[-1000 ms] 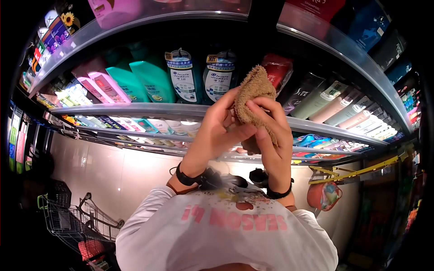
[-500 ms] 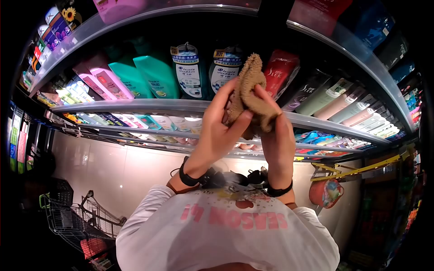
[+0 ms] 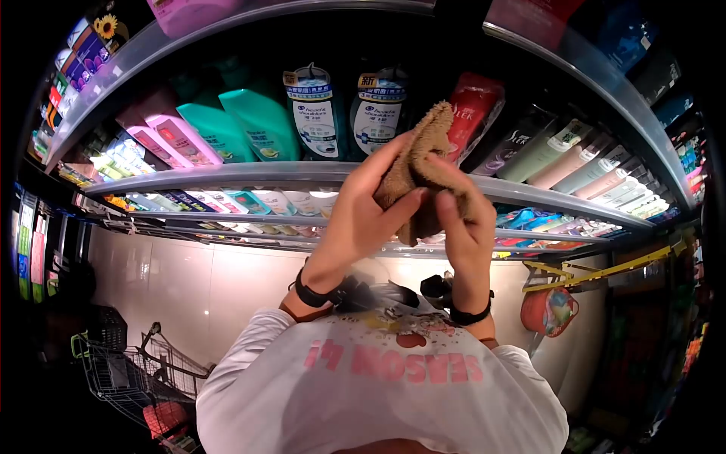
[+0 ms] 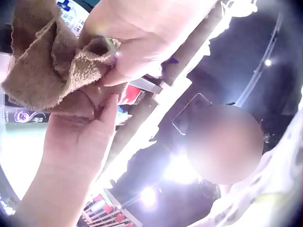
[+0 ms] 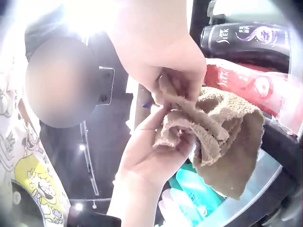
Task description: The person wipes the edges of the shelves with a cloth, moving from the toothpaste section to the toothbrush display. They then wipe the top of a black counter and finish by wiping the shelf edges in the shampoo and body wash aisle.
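Observation:
A brown terry cloth (image 3: 429, 155) is bunched between both hands, in front of the shampoo shelf. My left hand (image 3: 361, 203) grips its left side, thumb across the front. Opposite it, my right hand (image 3: 470, 221) holds the right side with curled fingers, its thumb near the left thumb. One folded corner points up toward a red bottle (image 3: 470, 113), and a lower flap hangs between the palms. In the right wrist view the cloth (image 5: 234, 156) shows rolled folds at the hands and a loose flap spreading outward. The left wrist view shows the cloth (image 4: 40, 71) creased beside both hands.
Behind the hands runs a shelf edge (image 3: 280, 172) with white-labelled bottles (image 3: 311, 117), green bottles (image 3: 261, 125) and several slanted tubes to the right. Lower left stands a wire shopping cart (image 3: 144, 378). A red basket (image 3: 546, 312) sits at right by a yellow frame (image 3: 605, 271).
The cloth has been turned and refolded: the right fingers lay across its front, and now its folds stand up with a flap hanging lower. Both hands remain on it, shifting slightly.

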Motion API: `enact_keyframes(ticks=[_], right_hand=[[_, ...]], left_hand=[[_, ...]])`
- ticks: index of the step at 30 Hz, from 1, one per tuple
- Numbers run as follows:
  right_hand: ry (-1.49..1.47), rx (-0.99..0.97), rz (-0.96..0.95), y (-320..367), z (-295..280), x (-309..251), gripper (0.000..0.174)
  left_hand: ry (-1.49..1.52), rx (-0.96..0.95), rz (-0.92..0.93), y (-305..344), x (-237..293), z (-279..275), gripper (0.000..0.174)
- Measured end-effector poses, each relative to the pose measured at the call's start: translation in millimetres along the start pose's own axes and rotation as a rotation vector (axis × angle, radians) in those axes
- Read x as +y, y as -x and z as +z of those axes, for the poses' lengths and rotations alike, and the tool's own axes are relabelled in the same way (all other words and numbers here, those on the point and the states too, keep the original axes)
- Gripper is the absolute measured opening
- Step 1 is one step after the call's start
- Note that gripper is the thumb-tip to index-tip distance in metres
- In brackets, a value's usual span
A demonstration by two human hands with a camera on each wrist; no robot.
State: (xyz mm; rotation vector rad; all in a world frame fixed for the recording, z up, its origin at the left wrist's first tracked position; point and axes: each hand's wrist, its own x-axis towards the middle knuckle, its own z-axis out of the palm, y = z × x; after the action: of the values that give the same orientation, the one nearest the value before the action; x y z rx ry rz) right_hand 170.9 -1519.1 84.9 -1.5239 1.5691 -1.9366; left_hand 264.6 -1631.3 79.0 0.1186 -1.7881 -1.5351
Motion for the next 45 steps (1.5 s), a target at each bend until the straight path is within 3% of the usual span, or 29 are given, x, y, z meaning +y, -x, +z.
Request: enact_keyframes(ticks=[2,3,4,6,8,9,12,13,17,22,24,25,28,30,33,36,38,41,45], right_hand=[[-0.259,0.076,0.361,5,-8,-4,0.030],[-0.293,0.140,0.208,4,-5,-2,0.029],[-0.291,0.144,0.209,4,-6,0,0.029],[-0.271,0.513,0.156,7,-12,3,0.029],[-0.236,0.669,0.130,3,-29,9,0.027],[-0.157,0.634,0.173,4,-44,11,0.025],[-0.040,0.660,0.133,2,-63,10,0.021],[-0.040,0.661,0.134,2,-67,11,0.021],[-0.056,0.645,0.094,5,-72,11,0.020],[0.008,0.592,0.104,10,-79,8,0.021],[0.014,0.424,0.213,15,-90,8,0.022],[-0.003,0.394,0.195,16,-92,11,0.023],[-0.090,0.297,0.224,20,-99,13,0.024],[-0.098,0.303,0.207,21,-102,20,0.025],[-0.107,0.321,0.193,20,-102,23,0.026],[-0.107,0.354,0.195,19,-98,23,0.026],[-0.105,0.376,0.196,17,-92,18,0.025],[-0.309,0.331,0.184,18,-84,9,0.031],[-0.437,0.373,0.127,24,-90,17,0.031]], left_hand=[[0.043,-0.050,-0.021,2,2,-1,0.057],[0.099,-0.054,-0.076,4,7,-2,0.057],[0.156,-0.059,-0.131,5,12,-4,0.057],[0.180,-0.046,-0.162,4,13,-13,0.052],[0.102,-0.031,-0.111,2,8,-27,0.049],[0.116,0.066,-0.136,2,7,-30,0.044],[0.087,0.099,-0.180,3,0,-52,0.039],[0.074,0.144,-0.156,3,-1,-53,0.028],[-0.116,0.147,-0.198,5,-5,-67,0.013],[-0.098,0.140,-0.207,8,-1,-75,0.013],[-0.084,0.167,-0.181,10,-1,-81,0.013],[-0.023,0.141,-0.305,12,7,-86,0.015],[0.023,0.114,-0.206,12,9,-87,0.017],[0.013,0.152,-0.158,12,3,-87,0.018],[0.040,0.135,-0.235,15,-4,-93,0.018],[-0.035,0.276,-0.128,13,-2,-79,0.018],[-0.268,0.382,0.009,9,-6,-77,0.019],[-0.434,0.441,0.066,6,-16,-77,0.020],[-0.572,0.436,-0.144,10,-15,-76,0.020]])
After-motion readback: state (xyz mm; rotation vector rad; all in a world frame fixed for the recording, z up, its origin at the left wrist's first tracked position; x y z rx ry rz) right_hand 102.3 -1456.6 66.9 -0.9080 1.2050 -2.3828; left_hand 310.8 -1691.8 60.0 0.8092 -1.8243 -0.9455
